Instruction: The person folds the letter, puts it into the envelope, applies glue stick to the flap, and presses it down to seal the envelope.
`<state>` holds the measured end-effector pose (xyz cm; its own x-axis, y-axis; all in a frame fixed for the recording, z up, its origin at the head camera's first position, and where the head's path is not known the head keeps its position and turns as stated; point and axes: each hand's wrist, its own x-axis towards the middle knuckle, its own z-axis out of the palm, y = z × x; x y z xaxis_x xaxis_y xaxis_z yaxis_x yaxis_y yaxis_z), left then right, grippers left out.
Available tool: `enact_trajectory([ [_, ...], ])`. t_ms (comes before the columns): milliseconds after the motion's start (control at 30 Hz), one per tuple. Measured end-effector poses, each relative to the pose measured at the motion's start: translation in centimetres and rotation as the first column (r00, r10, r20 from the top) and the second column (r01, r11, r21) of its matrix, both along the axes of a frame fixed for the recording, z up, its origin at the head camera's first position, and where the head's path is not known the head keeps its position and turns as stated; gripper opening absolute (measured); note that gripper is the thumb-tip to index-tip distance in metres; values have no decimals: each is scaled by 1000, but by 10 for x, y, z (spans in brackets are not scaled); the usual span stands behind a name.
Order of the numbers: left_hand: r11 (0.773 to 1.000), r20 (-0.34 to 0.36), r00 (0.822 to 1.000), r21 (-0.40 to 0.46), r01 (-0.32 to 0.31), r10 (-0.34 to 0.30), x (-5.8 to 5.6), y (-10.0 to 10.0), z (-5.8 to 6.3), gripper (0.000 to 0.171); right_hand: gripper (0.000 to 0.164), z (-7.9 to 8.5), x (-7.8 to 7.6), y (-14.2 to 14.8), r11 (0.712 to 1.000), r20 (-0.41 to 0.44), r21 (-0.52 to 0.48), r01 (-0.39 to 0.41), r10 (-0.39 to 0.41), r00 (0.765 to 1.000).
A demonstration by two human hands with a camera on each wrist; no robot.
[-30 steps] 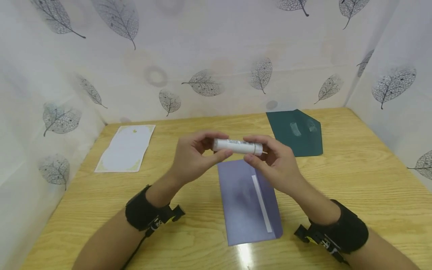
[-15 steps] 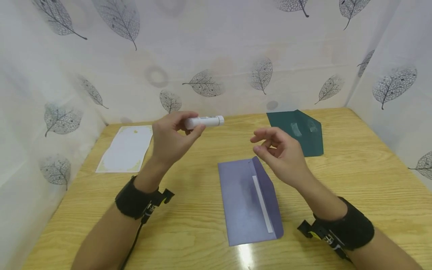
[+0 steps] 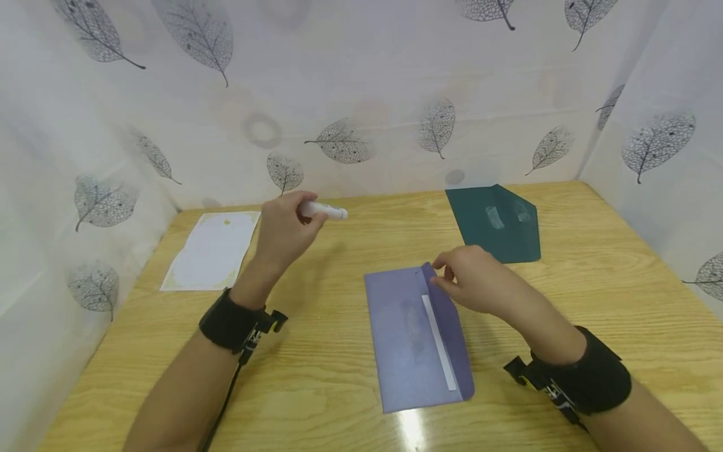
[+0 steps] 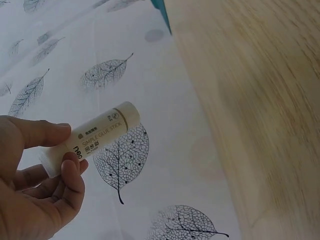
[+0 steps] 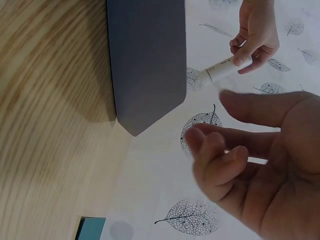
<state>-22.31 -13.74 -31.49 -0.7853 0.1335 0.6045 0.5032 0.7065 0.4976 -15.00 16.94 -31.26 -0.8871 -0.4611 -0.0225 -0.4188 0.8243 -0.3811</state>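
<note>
Pinching the deli glue stick (image 3: pixel 327 210) near one end, the left hand (image 3: pixel 290 226) is holding it in the air left of centre in the head view, its thumb and fingers closing around the barrel. The right hand (image 3: pixel 474 279) is hovering right of centre by the top corner of the flap (image 3: pixel 452 326) of the purple envelope (image 3: pixel 395 339); its thumb and forefinger are standing apart, its other fingers are bending loosely, and it is gripping nothing, with the right wrist view showing a gap between fingertips and paper. The envelope is lying on the wooden surface (image 3: pixel 316 364) at lower centre, and no hand is pinning it, so a clumsy nudge at that corner could be sliding or turning it, or creasing the flap. The flap seems to be tilting up, and a poor pinch could be letting it spring away. A white strip (image 3: pixel 439 342) is running beside the fold; if it is adhesive, which I cannot tell, the flap could be catching on it crookedly. Because the fingers are supporting the glue stick only toward one end, a slackening grip could be dropping it, and its round body could be rolling toward the white sheet (image 3: pixel 213 251) at left.
</note>
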Motion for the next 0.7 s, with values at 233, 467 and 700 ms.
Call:
enact_trajectory([
  [233,997,105,992,-40,-68,72,-10,-11,-8,26,43,-4,2,1,993,173,106,-43,24,985],
  [467,976,251,957,-196,-99,147,-21,-21,-19,36,26,-9,2,1,984,161,148,-100,76,984],
  [700,952,320,938,-306,-31,133,-24,-22,-21,46,28,-12,2,-3,990,69,95,-102,96,993],
])
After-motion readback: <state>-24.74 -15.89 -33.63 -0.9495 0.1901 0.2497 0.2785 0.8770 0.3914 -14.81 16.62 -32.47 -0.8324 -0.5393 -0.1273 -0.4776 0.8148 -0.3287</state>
